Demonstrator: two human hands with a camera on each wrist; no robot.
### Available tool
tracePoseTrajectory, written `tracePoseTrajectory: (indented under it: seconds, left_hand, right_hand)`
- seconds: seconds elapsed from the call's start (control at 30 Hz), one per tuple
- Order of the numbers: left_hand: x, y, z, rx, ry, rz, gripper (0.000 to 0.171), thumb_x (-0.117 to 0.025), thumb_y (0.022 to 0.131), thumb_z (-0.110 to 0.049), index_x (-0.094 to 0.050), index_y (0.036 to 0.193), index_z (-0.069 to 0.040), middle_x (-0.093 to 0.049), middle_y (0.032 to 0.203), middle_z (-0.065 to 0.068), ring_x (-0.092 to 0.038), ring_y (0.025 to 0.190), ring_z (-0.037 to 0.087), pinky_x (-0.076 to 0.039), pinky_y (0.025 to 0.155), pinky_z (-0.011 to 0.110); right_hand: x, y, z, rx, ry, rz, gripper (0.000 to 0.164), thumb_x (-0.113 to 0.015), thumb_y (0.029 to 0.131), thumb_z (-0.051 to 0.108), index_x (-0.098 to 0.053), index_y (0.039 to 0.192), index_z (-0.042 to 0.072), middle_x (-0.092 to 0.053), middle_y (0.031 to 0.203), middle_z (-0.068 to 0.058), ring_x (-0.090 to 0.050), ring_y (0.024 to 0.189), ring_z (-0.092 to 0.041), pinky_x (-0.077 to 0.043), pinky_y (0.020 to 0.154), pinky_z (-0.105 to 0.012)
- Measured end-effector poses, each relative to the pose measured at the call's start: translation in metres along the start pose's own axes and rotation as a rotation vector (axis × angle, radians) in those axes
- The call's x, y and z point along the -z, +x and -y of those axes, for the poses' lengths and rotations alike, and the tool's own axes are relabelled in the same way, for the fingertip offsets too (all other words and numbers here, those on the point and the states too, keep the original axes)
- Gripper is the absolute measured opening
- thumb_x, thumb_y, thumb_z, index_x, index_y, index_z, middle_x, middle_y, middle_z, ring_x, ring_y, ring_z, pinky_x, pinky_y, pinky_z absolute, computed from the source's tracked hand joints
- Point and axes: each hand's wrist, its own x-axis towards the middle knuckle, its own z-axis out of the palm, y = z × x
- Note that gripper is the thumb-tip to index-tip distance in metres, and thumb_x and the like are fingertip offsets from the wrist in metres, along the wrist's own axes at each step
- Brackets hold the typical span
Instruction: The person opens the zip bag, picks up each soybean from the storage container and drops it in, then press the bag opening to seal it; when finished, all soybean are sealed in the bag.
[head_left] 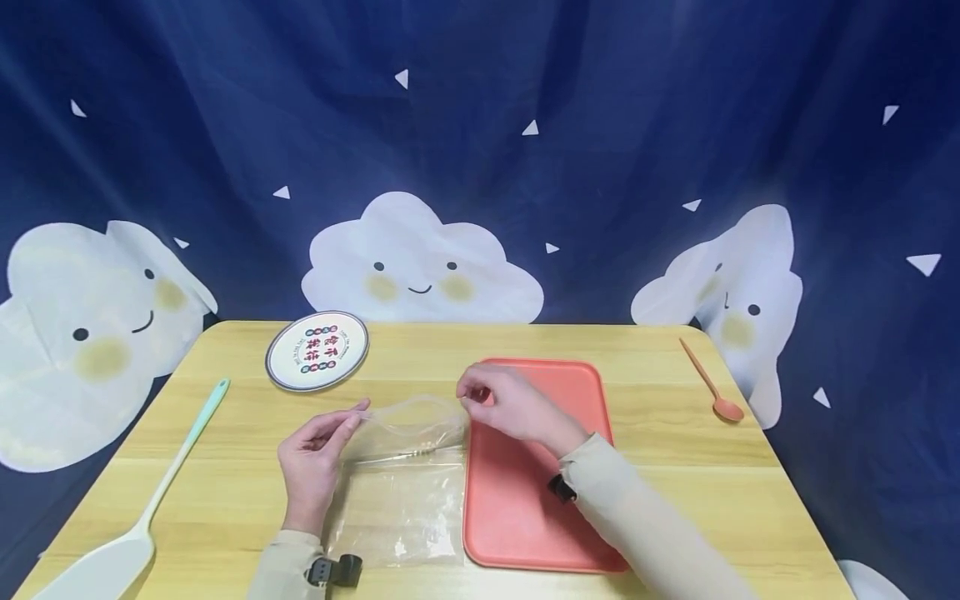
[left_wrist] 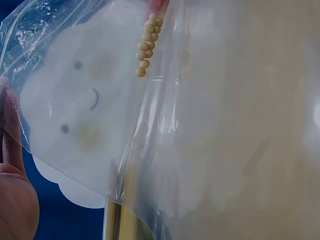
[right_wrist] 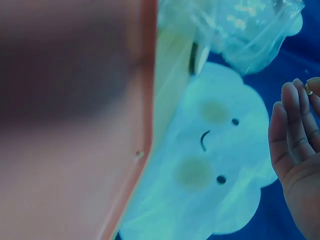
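Note:
My left hand [head_left: 318,454] pinches the left side of the mouth of a clear plastic bag [head_left: 408,508]; its fingers [left_wrist: 11,135] show at that edge in the left wrist view. Several round, pale yellow beans [left_wrist: 148,42] lie in a row in a fold of the bag. Over the far left part of a red tray [head_left: 536,533], beside the bag's mouth, is my right hand [head_left: 513,404]. Between its thumb and fingertip it pinches one small bean [right_wrist: 308,90]. Another bean [right_wrist: 139,153] sits by the tray's rim.
A round white plate [head_left: 318,350] with printed lettering lies at the table's back left. On the left is a long spatula [head_left: 142,529] with a mint-green handle. An orange spoon [head_left: 723,407] lies on the right. Behind the table hangs a dark blue curtain [head_left: 600,167] with clouds.

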Motion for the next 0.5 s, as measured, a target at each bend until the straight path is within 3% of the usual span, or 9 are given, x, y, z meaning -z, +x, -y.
tracePoseTrajectory:
  seconds: [0.27,0.5]
  left_hand:
    - [-0.002,-0.002,-0.001,0.011,0.026,-0.015,0.009,-0.071,0.084,0.012,-0.068,0.091,0.016,-0.068,0.093,0.03,-0.071,0.09,0.029,-0.057,0.081,0.032]
    - [-0.004,0.001,-0.001,0.011,0.024,-0.01,0.01,-0.07,0.084,0.012,-0.068,0.092,0.017,-0.068,0.094,0.03,-0.071,0.09,0.029,-0.056,0.082,0.032]
  right_hand:
    - [-0.018,0.02,0.019,0.09,-0.009,0.045,0.008,-0.063,0.09,0.004,-0.066,0.096,0.01,-0.061,0.088,0.008,-0.057,0.082,-0.003,-0.052,0.076,-0.021]
    - [-0.031,0.033,0.031,0.085,-0.045,0.109,0.012,-0.064,0.091,0.006,-0.067,0.101,0.012,-0.063,0.093,0.011,-0.057,0.087,0.0,-0.049,0.08,-0.014]
